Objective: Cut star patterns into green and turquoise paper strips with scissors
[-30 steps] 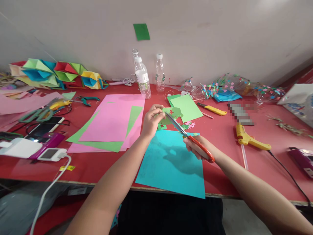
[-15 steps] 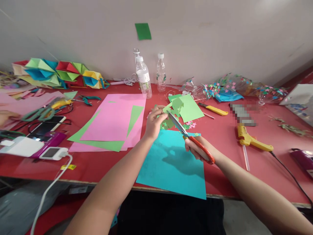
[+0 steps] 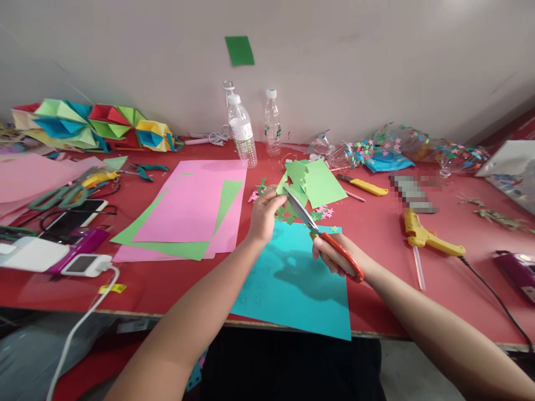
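Note:
My left hand (image 3: 263, 216) pinches a small light-green paper piece (image 3: 296, 174) between thumb and fingers. My right hand (image 3: 334, 256) grips scissors (image 3: 301, 211) by their red handles. The blades point up and left, their tips close to my left thumb and the paper; whether they are cutting into it is unclear. Under both hands lies a turquoise paper sheet (image 3: 292, 301), shaded by them. Just beyond it, a light-green sheet (image 3: 326, 184) rests among green scraps and pink paper stars (image 3: 324, 213).
Pink sheets (image 3: 167, 214) with green pieces lie to the left. Plastic bottles (image 3: 241, 133) stand by the wall. To the right are a yellow cutter (image 3: 368, 187) and a yellow glue gun (image 3: 434, 240) with its cord. A purple power strip (image 3: 94, 240) sits far left.
The green paper piece in my left hand has shifted, and its cut edge faces differently. The scissors stay at about the same angle. Another person's hand has left the left edge.

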The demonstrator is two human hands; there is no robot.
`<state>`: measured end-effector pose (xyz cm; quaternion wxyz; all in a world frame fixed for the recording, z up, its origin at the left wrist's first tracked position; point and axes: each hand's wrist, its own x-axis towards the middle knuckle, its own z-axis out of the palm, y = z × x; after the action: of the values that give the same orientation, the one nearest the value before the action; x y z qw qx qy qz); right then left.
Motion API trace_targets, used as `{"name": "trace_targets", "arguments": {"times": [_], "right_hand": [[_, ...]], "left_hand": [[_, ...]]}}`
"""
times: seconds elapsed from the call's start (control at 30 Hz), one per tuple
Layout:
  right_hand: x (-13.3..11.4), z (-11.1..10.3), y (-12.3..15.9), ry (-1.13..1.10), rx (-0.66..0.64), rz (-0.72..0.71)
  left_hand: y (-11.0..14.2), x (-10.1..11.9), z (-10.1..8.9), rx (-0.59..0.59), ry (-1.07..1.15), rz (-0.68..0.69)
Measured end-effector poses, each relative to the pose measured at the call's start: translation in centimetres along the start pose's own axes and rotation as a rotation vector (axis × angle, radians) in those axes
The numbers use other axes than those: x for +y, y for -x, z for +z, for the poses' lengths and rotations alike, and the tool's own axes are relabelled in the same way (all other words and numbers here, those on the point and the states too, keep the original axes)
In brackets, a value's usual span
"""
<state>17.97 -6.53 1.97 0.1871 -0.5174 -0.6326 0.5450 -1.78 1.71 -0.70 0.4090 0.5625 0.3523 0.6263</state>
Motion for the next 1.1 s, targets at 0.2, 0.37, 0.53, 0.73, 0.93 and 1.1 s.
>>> {"name": "trace_targets", "arguments": {"times": [0.2,0.37,0.53,0.73,0.93,1.1], "right_hand": [[-0.21,0.15,-0.02,0.012,0.022,0.038],[-0.49,0.54,-0.07,0.0,0.054,0.128],[-0.32,0.62,-0.2,-0.015,0.051,0.126],[0.01,0.54,-0.34,-0.009,0.041,0.073],[-0.29,0.67,-0.14,-0.014,0.063,0.108],[-0.73,0.65,-0.04,0.0,0.073,0.125]], "left_hand": [[-0.23,0.12,-0.05,-0.011,-0.001,-0.063],[-0.33,0.11,-0.05,-0.016,0.012,-0.1],[-0.37,0.21,-0.06,-0.018,0.036,-0.11],[-0.47,0.3,-0.06,-0.052,0.03,-0.114],[-0.43,0.42,-0.13,-0.073,0.049,-0.116],[-0.56,0.59,-0.23,-0.057,0.087,-0.136]]}}
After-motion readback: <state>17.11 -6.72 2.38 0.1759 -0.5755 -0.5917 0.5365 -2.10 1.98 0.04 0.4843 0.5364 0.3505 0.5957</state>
